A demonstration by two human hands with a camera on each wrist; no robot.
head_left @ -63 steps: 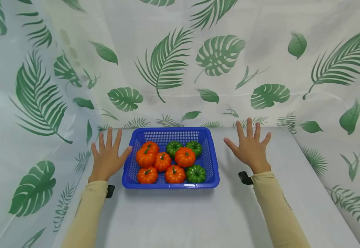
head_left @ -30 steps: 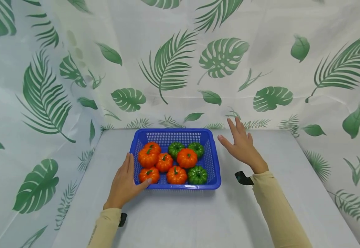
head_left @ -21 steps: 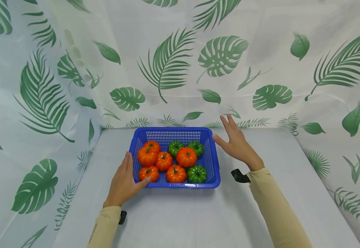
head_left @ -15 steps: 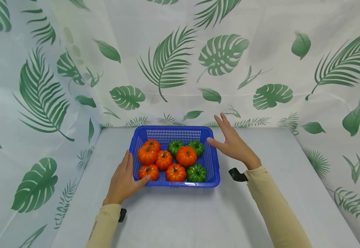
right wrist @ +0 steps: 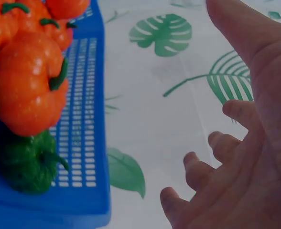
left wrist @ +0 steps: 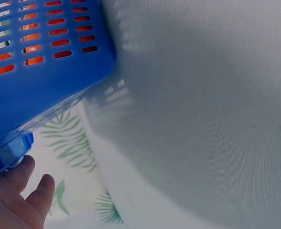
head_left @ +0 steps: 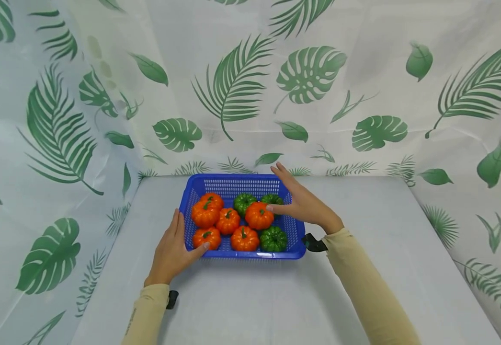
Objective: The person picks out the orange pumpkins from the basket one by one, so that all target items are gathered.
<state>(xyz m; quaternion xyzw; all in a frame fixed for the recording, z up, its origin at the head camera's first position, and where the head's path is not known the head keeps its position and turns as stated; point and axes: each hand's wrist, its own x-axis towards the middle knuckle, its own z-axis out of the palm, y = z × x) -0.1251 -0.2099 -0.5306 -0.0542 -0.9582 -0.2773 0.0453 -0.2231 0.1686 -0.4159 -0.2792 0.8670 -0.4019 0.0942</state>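
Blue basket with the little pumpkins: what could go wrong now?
The right hand is over the basket's right side, so its thumb might knock the nearby orange pumpkin against the green ones.

The left hand is at the opposite side; if it pushes, the blue basket could slide on the table.

Rear-right green pumpkin (head_left: 271, 199) partly hidden

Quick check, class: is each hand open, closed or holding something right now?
Left hand: open, straight fingers along the left side of the blue basket.
Right hand: open, holding nothing, over the basket's right side.
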